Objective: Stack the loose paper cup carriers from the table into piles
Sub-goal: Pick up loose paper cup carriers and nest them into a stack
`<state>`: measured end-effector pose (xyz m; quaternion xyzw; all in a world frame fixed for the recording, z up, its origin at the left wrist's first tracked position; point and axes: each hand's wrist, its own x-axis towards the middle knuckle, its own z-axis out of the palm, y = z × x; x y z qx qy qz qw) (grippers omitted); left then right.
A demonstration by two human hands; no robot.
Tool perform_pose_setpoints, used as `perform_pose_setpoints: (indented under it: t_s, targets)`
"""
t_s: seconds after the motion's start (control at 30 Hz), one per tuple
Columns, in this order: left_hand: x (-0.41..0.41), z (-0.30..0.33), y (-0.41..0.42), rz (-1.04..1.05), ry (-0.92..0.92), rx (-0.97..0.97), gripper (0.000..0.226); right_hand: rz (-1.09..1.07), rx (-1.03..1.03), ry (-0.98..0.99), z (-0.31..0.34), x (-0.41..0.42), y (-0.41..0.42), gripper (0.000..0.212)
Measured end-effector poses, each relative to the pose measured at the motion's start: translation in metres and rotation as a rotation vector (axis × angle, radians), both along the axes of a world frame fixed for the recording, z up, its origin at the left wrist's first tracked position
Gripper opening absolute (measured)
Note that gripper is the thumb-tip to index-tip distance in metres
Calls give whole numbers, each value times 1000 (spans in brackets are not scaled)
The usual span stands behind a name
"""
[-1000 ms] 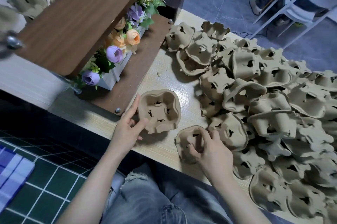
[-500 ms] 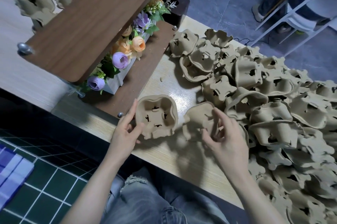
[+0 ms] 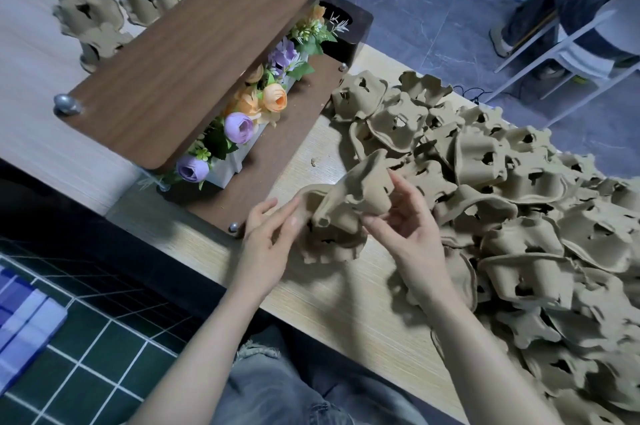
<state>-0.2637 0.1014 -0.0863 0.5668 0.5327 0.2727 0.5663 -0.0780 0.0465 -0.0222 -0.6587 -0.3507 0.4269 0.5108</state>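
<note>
Here, the right hand (image 3: 405, 227) pinches a tilted paper cup carrier (image 3: 360, 189) over the pile (image 3: 332, 244) on the bench (image 3: 363, 303); the left hand (image 3: 270, 234), fingers relaxed, steadies that pile. Levelling the carrier and matching its pockets should help it nest cleanly.

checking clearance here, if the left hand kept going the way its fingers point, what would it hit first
The left hand points up and right, toward the carrier on the table, which its fingers already seem to touch. The tilted carrier gripped by the right hand hangs just above, though depth is unclear.
</note>
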Motion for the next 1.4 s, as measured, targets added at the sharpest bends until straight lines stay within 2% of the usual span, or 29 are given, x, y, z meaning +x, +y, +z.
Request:
perform_pose_setpoints:
  t_s: [0.1, 0.23, 0.43, 0.53, 0.7, 0.83, 1.17, 1.27, 1.4]
  targets:
    - [-1, 7, 4, 37, -50, -38, 21, 46, 11, 20, -4, -4, 4, 67]
    - [0, 13, 7, 50, -121, -138, 40, 98, -5, 44, -8, -10, 4, 69]
    - [1, 6, 9, 51, -130, -195, 20, 115, -39, -26, -13, -6, -1, 66]
    - [1, 2, 8, 78, -135, -204, 20, 73, -47, -102, -15, 0, -5, 54]
    - [-3, -2, 8, 87, -119, -215, 23, -19, -82, 45, -5, 4, -9, 23]
    - [-7, -5, 6, 88, -124, -217, 24, -22, -71, 60, -5, 0, -9, 30]
    - [-10, -7, 0, 109, -99, -167, 27, -26, -143, -169, -29, 4, -2, 33]
    - [-11, -9, -1, 124, -152, -183, 24, -29, -167, -191, -32, 6, 0, 34]
    - [-6, -3, 1, 105, -191, -214, 51, -8, -177, -263, -35, 9, 0, 36]
